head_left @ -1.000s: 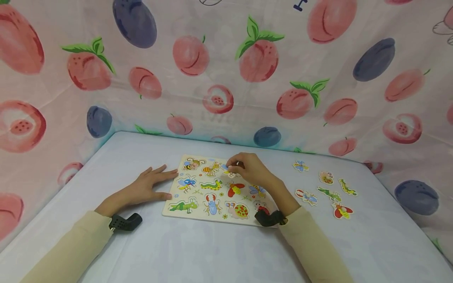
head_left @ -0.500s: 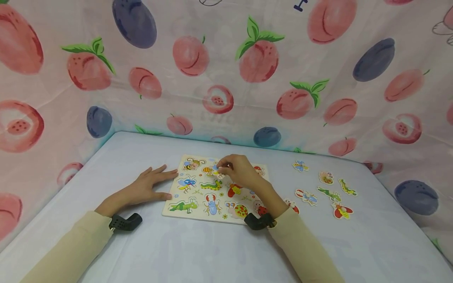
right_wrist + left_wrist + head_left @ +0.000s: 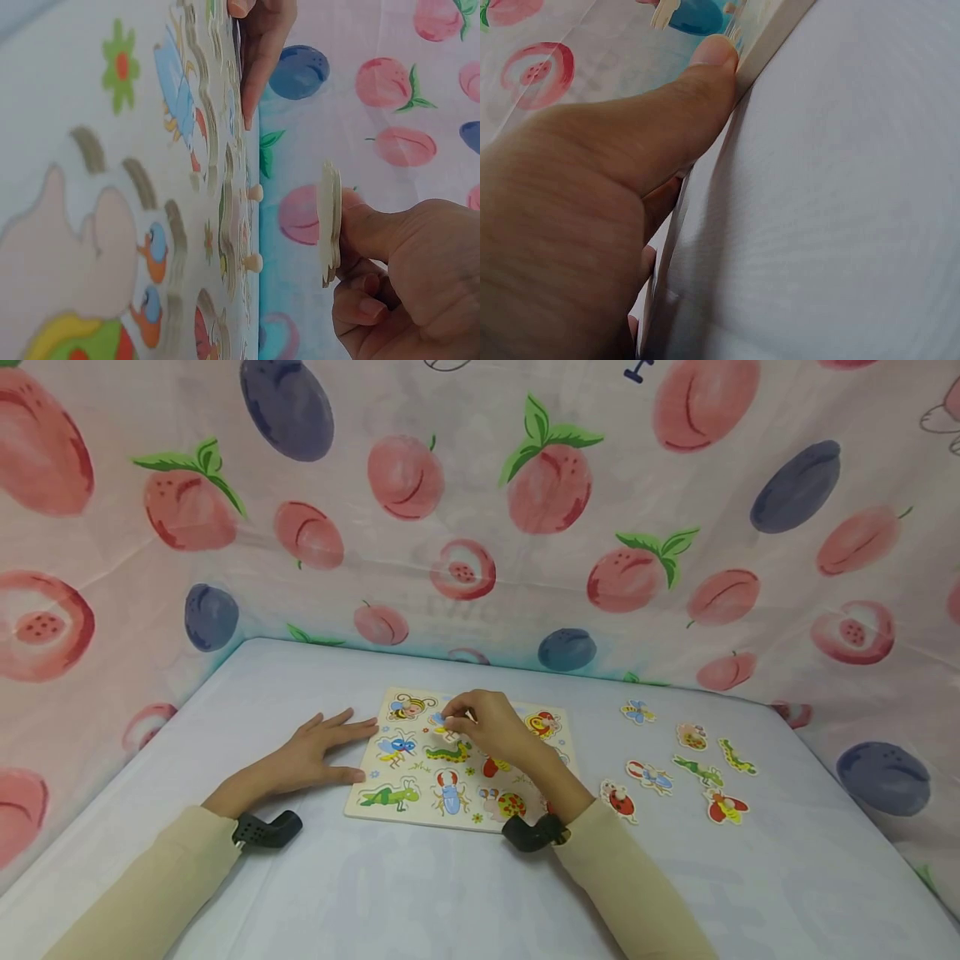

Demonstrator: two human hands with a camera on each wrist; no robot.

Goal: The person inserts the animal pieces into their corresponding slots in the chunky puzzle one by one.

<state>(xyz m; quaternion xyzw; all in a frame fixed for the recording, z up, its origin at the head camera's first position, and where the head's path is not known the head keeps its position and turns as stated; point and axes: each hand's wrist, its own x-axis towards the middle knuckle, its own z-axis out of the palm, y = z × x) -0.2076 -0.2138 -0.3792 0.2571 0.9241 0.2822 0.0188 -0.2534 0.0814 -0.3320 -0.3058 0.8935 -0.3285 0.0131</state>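
A light wooden insect puzzle board (image 3: 431,821) lies on the white cloth. My left hand (image 3: 307,756) rests spread at its left edge, index finger and thumb touching the side; the left wrist view shows the thumb (image 3: 694,97) against the board's edge. My right hand (image 3: 487,722) pinches a blue-winged insect puzzle piece (image 3: 444,731) over the board's top row. In the right wrist view this piece (image 3: 328,225) is edge-on and apart from the board, its knob hidden by the fingers. A bee piece (image 3: 408,707) sits at the board's top left corner.
Right of the board lie several loose pieces, among them a ladybug (image 3: 618,800), a stag beetle (image 3: 650,777), a grasshopper (image 3: 698,772), a caterpillar (image 3: 737,757) and a snail (image 3: 691,737). A peach-patterned curtain (image 3: 480,635) stands behind the table.
My right hand has moved left along the board's top row with the blue-winged piece, uncovering the red insect picture at top right and the loose ladybug. My left hand has stayed put.
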